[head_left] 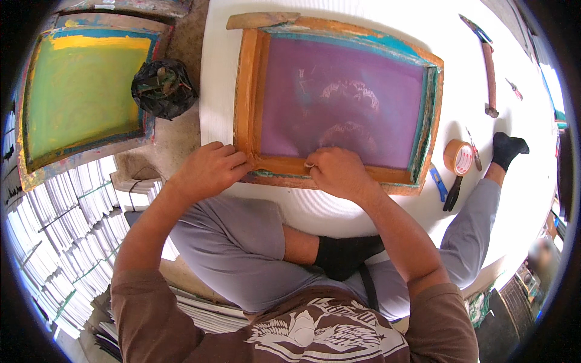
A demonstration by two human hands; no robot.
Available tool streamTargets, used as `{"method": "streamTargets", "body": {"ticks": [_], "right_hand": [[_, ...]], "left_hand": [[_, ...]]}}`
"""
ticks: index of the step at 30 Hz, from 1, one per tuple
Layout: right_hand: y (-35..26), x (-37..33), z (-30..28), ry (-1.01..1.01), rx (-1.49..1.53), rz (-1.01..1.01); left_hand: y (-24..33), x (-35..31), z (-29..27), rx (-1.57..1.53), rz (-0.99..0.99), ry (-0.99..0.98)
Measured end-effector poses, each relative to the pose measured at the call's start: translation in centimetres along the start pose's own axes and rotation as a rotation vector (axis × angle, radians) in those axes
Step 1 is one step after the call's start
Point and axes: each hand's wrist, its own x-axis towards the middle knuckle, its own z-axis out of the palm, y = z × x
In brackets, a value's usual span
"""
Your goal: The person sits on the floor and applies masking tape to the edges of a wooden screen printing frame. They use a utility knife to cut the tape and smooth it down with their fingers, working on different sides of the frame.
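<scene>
A screen-printing frame (431, 121) with purple mesh and a faint pale design lies in front of me. Brown packing tape (247, 91) lines its left and near inner edges. My left hand (212, 171) is at the near left corner, fingers curled against the wood. On the near edge, right of that corner, my right hand (341, 172) is closed on the taped strip. A small light thing shows at its fingers, too small to name. What the fingertips of both hands pinch is hidden.
Right of the frame lie a tape roll (458, 156), a blue cutter (438, 183), a black-handled tool (452, 193) and a hammer (489, 78). A flat wooden piece (263, 20) rests on the far left corner. At left are a green-mesh frame (85, 91), a black bag (164, 89) and stacked sheets (72, 236).
</scene>
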Motion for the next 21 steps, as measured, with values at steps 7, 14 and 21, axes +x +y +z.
{"method": "streamTargets", "body": {"ticks": [7, 14, 21], "right_hand": [[0.2, 0.2, -0.2, -0.01, 0.0, 0.0], [0.3, 0.3, -0.2, -0.007, 0.023, -0.005], [0.3, 0.1, -0.2, 0.005, 0.038, -0.01]], "left_hand": [[-1.4, 0.1, -0.5, 0.066, 0.202, 0.008], [-1.9, 0.1, 0.4, 0.118, 0.275, 0.061], [-2.4, -0.1, 1.2, 0.114, 0.292, -0.01]]}}
